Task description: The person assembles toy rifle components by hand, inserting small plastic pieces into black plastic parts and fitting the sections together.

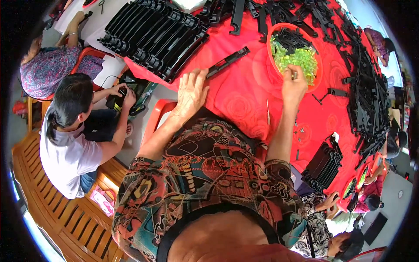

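My left hand point(193, 91) rests on the red cloth, its fingers at the near end of a long, narrow black plastic part point(229, 61). That end sits between index finger and thumb; the rest points away to the right. My right hand point(294, 85) reaches over the near side of an orange-red oval bowl point(317, 59), fingers curled together in a pinch. Inside the bowl are small yellow-green pieces point(301, 59) and, at its far side, small black pieces point(294, 38). Whatever lies between my right fingertips is too small to make out.
Rows of stacked black parts point(152, 37) stand at the far left. Loose black parts point(369, 87) heap along the right. A smaller black stack point(323, 166) and a thin pointed tool point(268, 111) lie nearer. A seated co-worker point(72, 131) handles something at left; others sit right.
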`<state>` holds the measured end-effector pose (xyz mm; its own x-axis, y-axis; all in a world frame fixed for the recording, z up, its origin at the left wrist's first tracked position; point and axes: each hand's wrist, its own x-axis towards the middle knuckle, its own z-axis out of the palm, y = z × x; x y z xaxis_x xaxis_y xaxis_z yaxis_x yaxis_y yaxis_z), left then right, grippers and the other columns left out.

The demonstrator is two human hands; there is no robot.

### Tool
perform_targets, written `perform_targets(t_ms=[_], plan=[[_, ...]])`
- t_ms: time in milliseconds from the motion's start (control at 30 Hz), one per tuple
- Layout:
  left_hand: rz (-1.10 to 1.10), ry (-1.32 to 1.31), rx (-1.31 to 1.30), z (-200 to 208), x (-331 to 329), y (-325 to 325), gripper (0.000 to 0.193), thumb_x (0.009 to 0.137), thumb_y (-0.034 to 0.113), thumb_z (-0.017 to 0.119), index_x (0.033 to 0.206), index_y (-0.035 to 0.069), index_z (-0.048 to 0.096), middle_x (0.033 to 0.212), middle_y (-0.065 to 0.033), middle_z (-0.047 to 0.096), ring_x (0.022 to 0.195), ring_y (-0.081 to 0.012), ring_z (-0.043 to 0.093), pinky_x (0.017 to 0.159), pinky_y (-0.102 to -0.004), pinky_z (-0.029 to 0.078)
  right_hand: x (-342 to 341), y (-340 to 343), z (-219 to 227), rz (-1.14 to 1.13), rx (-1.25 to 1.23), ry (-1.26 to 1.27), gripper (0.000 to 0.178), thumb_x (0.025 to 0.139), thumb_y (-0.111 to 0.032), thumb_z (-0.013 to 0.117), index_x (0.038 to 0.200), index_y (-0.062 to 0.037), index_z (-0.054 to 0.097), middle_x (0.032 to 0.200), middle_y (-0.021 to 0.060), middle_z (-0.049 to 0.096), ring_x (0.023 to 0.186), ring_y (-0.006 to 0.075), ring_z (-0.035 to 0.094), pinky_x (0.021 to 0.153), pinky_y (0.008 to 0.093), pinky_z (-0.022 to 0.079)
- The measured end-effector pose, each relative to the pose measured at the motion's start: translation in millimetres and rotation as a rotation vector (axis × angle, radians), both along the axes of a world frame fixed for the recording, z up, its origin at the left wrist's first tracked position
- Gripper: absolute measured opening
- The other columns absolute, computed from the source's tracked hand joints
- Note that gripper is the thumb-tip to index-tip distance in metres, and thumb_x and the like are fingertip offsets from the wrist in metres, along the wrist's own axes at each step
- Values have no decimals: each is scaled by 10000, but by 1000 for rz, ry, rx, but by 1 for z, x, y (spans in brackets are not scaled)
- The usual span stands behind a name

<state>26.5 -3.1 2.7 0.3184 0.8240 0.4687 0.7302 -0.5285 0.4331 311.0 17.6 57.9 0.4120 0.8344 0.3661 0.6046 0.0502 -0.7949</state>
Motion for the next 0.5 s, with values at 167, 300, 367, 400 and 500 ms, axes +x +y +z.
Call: perform_targets(t_ms=[167, 300, 367, 400, 500], plan=[[93, -35, -49, -11, 3, 5, 538, 718, 113, 663, 1207, 20, 461, 1112, -163, 516, 979, -318, 482, 831, -407, 399, 35, 31, 3, -58, -177, -575, 191, 757, -91, 606, 946, -73, 625, 855, 200, 607, 774, 379, 593, 670, 458, 459], [85, -59, -71, -16, -1, 9, 486, 720, 83, 653, 1175, 25, 491, 1071, -137, 548, 963, -311, 491, 828, -395, 403, 41, 49, -6, 10, -174, -664, 178, 771, -120, 608, 946, -90, 620, 870, 197, 600, 794, 384, 596, 682, 467, 466], [34, -129, -100, -13, -7, 5, 425, 728, 50, 634, 1138, 37, 522, 1023, -120, 569, 942, -308, 498, 820, -386, 406, 37, 52, -7, 17, -294, -715, 197, 779, -130, 606, 970, -86, 602, 862, 214, 600, 798, 397, 599, 696, 485, 473], [30, -189, -78, -14, -8, 4, 396, 726, 36, 632, 1111, 47, 540, 992, -110, 578, 919, -306, 503, 804, -387, 408, 39, 57, -10, 24, -356, -725, 210, 783, -141, 605, 980, -70, 581, 853, 224, 604, 800, 405, 603, 693, 492, 480], [-8, -192, -83, -12, -10, 3, 392, 723, 38, 638, 1102, 56, 542, 970, -112, 579, 903, -311, 507, 790, -390, 409, 45, 60, -9, 13, -408, -863, 200, 787, -152, 595, 957, -49, 568, 846, 231, 609, 788, 408, 607, 689, 493, 485]])
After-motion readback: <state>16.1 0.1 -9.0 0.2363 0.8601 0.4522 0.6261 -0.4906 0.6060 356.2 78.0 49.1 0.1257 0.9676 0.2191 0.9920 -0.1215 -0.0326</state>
